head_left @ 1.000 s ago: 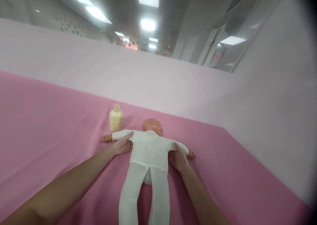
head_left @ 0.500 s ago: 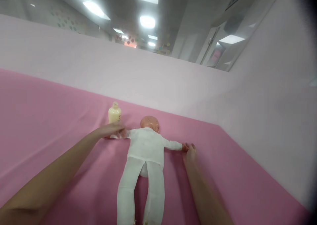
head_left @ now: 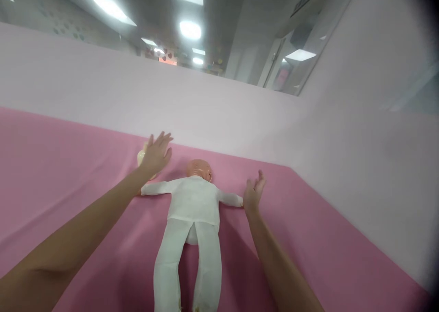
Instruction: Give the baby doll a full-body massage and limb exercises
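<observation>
A baby doll (head_left: 195, 202) in white clothes lies on the pink mat (head_left: 85, 174), arms stretched out to both sides and head toward the wall. My left hand (head_left: 157, 155) is raised above the doll's arm on the left, fingers spread, holding nothing. Behind that hand stands a cream-coloured bottle (head_left: 140, 157), mostly hidden by it. My right hand (head_left: 254, 193) is beside the end of the doll's other sleeve, with its fingers stretched upward. It hides part of the doll's small hand, and I cannot tell whether the two touch.
A pale low wall (head_left: 219, 115) runs along the back of the mat, and another wall (head_left: 370, 165) rises at the right. Above the back wall, glass (head_left: 219, 28) shows ceiling lights and a door.
My left hand has lifted off the doll's sleeve and moved up in front of the bottle. My right hand has let go of the doll's hand, and its fingers have opened upward.
</observation>
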Action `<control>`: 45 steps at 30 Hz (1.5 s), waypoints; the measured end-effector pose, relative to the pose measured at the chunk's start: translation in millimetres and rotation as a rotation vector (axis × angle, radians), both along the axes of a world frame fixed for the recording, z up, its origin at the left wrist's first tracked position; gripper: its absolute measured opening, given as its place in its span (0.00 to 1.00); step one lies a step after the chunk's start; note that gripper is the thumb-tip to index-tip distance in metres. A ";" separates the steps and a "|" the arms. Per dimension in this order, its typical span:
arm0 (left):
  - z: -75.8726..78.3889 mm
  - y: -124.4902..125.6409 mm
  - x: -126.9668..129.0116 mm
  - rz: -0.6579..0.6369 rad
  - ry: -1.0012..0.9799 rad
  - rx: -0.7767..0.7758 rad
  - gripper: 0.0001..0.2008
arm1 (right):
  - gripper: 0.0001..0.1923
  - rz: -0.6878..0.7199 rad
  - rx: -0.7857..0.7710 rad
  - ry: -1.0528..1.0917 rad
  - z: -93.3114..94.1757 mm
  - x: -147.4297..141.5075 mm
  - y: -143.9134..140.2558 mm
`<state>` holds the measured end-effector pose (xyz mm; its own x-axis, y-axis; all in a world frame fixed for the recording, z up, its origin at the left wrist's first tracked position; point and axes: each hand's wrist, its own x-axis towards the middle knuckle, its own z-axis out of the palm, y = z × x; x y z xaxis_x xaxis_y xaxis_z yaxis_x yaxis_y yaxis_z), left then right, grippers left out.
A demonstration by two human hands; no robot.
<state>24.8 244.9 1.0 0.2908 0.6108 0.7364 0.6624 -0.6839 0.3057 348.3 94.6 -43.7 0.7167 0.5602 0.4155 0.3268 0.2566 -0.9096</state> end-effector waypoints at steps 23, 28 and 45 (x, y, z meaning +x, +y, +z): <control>-91.1 -3.7 114.3 -0.318 -0.534 -0.414 0.27 | 0.24 0.381 -0.068 -0.546 -28.8 -94.9 95.3; -97.4 2.0 104.7 -0.366 -0.675 -0.524 0.26 | 0.29 0.534 -0.108 -0.420 -37.6 -88.0 97.0; -93.2 5.6 102.1 -0.404 -0.680 -0.638 0.30 | 0.40 0.574 -0.254 -0.227 -39.7 -83.2 94.7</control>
